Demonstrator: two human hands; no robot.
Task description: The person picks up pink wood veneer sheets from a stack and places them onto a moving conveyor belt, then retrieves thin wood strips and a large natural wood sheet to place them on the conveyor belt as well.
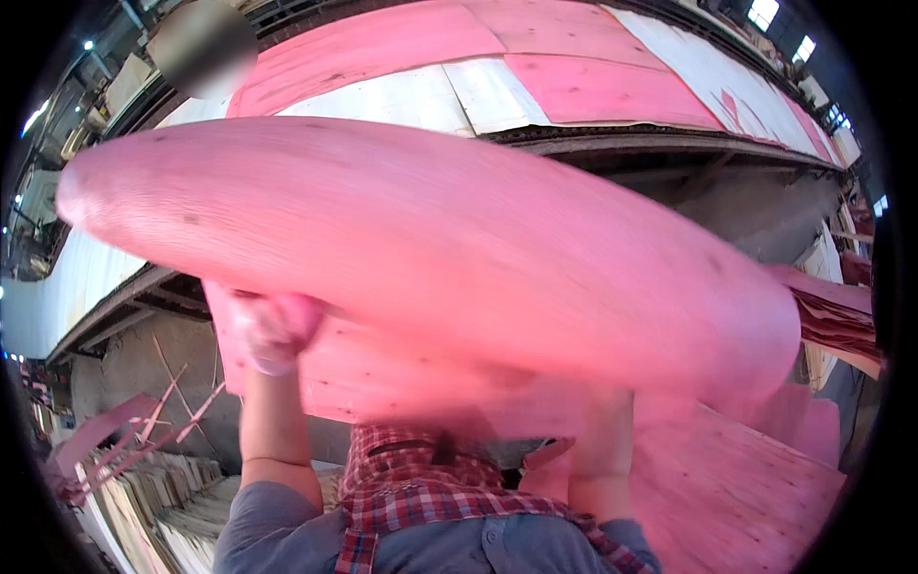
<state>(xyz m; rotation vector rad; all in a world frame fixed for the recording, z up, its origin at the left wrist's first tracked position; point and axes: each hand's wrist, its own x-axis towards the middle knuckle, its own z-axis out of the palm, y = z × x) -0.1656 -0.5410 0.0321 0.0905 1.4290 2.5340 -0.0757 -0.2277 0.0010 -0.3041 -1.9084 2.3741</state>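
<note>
Behind us runs a long press bed [593,86] laid with pink and pale sheets. We hold a wide pink veneer sheet [449,249] at chest height, blurred, our left hand [275,330] closed on its near edge, right hand hidden beneath, grip unclear. It looks light, floppy and easily cracked, best held at opposite edges.

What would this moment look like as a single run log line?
left hand: gripping underside of pink veneer sheet | right hand: hidden behind sheet | sheet: raised, blurred | beyond: pink and pale sheets on platform

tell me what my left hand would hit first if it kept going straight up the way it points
Most likely the big pink sheet: the left hand already seems to touch its underside, though motion blur hides the exact contact.
</note>
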